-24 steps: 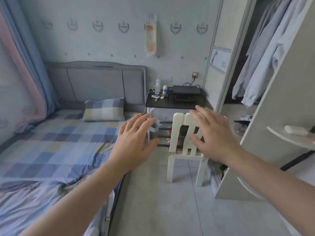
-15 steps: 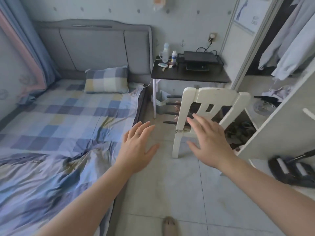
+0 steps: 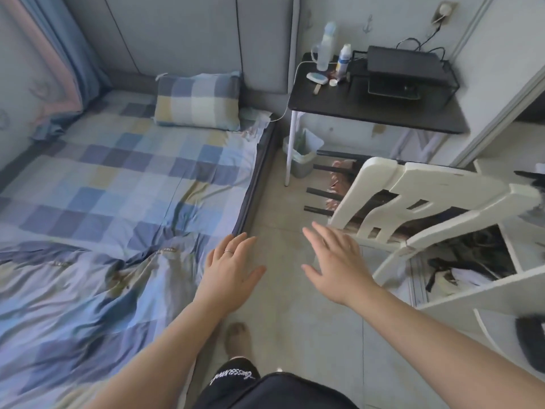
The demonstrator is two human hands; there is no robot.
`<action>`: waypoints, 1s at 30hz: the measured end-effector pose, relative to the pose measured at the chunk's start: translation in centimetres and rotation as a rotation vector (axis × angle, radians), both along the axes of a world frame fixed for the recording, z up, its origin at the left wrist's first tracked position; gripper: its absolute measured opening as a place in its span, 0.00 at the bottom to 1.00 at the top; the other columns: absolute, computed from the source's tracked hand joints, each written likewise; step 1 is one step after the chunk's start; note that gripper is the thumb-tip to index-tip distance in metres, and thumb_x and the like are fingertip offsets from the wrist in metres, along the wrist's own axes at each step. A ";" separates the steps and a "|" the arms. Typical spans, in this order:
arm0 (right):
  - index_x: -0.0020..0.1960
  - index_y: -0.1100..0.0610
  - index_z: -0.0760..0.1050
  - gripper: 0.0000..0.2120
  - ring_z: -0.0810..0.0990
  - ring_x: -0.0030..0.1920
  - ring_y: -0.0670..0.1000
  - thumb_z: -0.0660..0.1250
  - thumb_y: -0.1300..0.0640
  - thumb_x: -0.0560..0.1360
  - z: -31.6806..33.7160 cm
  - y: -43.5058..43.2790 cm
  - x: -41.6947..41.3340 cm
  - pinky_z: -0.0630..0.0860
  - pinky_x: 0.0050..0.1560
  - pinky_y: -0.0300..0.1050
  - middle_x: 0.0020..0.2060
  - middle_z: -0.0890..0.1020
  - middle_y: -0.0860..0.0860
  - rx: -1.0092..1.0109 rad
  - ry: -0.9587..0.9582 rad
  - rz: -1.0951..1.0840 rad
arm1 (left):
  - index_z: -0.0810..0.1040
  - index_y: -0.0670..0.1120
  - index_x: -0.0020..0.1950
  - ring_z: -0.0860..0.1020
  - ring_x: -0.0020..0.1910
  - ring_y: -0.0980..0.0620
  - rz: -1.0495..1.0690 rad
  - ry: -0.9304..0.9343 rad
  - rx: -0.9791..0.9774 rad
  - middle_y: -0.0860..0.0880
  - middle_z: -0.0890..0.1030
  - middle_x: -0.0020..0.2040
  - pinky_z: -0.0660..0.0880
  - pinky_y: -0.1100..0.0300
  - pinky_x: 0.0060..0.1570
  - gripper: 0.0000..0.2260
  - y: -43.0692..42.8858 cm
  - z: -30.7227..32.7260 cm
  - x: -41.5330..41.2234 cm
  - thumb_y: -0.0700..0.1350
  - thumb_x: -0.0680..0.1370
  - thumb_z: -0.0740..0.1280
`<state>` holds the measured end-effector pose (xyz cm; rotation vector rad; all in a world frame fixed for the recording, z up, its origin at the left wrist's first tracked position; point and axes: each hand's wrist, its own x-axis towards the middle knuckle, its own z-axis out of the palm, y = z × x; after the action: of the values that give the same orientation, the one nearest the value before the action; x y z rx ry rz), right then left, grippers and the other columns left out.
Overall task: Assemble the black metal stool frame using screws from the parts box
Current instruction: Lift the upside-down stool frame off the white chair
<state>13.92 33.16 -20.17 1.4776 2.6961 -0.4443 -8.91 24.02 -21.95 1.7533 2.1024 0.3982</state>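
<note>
My left hand (image 3: pixel 230 267) and my right hand (image 3: pixel 336 261) were in the lower centre of the frame. They were apart from each other, fingers straight and spread, holding nothing, above the grey tiled floor (image 3: pixel 295 305). The black metal tubes of the stool frame (image 3: pixel 321 195) showed right of centre, partly hidden behind a tilted white chair with a cut-out back (image 3: pixel 427 184). A bed with a blue checked sheet (image 3: pixel 118 178) filled the left side.

Both hands, left hand (image 3: pixel 230 270) and right hand (image 3: pixel 336 261), spread empty over the floor (image 3: pixel 295 320), bed (image 3: pixel 118 187) left, white chair (image 3: pixel 413 208) right.
</note>
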 end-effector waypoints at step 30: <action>0.80 0.50 0.54 0.31 0.53 0.80 0.58 0.60 0.42 0.81 -12.0 38.5 -10.4 0.55 0.76 0.61 0.79 0.57 0.52 -0.346 0.012 -0.656 | 0.59 0.53 0.79 0.53 0.80 0.48 -0.585 0.234 -0.346 0.53 0.60 0.80 0.51 0.49 0.76 0.29 49.8 -8.9 -10.7 0.62 0.81 0.57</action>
<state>3.47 71.67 -32.19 2.1903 1.9308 -0.8809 -19.62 73.83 -30.89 2.1442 1.5527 -0.3258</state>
